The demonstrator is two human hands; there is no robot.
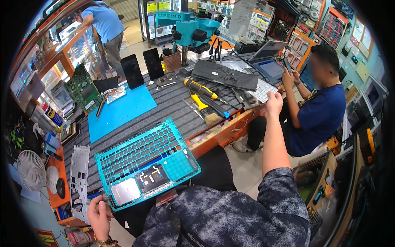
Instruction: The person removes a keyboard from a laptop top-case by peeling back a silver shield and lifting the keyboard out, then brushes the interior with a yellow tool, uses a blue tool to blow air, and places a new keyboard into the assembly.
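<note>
My right hand (274, 103) reaches out to the far right, fingers pinched on the near corner of a thin white sheet with rows of dark marks (263, 89). Down at the lower left, my left hand (98, 216) has its fingers curled beside the lower end of a perforated metal plate (79, 181); whether it grips anything is hidden. Right next to that hand is the corner of a teal laptop top case (168, 136), with vacant key openings and an exposed touchpad underside. It lies tilted at the table's near edge.
A blue mat (117, 117), green circuit board (84, 88), yellow-black screwdriver (200, 88), brush (212, 118) and dark laptop battery (224, 75) are on the ribbed grey table. A teal microscope (191, 29) stands behind. A seated person (319, 103) holds a phone at right.
</note>
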